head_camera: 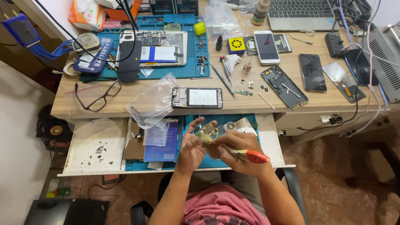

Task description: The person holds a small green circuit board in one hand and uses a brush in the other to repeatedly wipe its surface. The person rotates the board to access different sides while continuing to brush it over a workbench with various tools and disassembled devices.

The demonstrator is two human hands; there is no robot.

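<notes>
So you've got a small part pinched up in your left hand, looks like a bit of phone board or bracket, too small to say which. It sits over the open drawer, right in front of your chest, just below the desk edge. Left fingers are curled loosely round it, thumb side up, not a tight fist.

Your right hand is closed round a brush with an orange handle end sticking out to the right, and the bristle end is touching the part. Both hands are pressed close together, pretty much touching.

Under the hands there's a blue mat in the drawer, with some blue packets and cardboard just to the left, and loose screws and scraps on the white drawer floor further left.

Up on the desk, an opened phone lies flat right above your hands, with a clear bag beside it on the left and glasses further left. To the right there's a bare phone frame, a black phone and a white phone. Tweezers and a screwdriver lie in between. A laptop sits at the back right
</notes>
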